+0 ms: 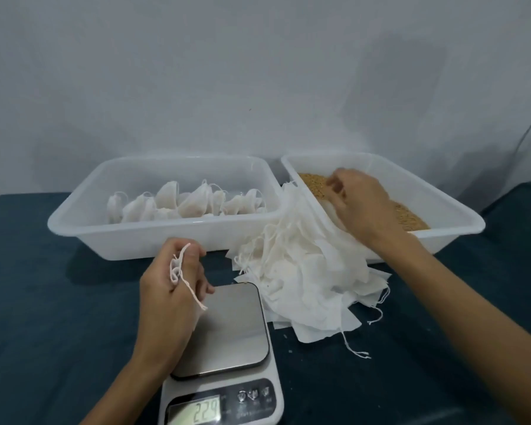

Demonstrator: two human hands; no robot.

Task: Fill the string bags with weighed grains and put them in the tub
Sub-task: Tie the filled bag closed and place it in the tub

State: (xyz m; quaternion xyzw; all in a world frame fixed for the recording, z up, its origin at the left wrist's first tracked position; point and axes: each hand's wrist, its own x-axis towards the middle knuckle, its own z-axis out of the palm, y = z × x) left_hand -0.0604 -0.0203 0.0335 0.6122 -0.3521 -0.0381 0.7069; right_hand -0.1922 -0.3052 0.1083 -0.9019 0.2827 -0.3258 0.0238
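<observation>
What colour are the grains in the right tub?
Golden-brown grains, seen clearest in the head view, inside the white right tub.

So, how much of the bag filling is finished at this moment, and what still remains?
Done: several filled bags sit in the left tub. In hand: the left hand grips a bag by its string above the scale, and the right hand reaches into the grain tub. Left: a big pile of empty bags lies between the tubs.
</observation>
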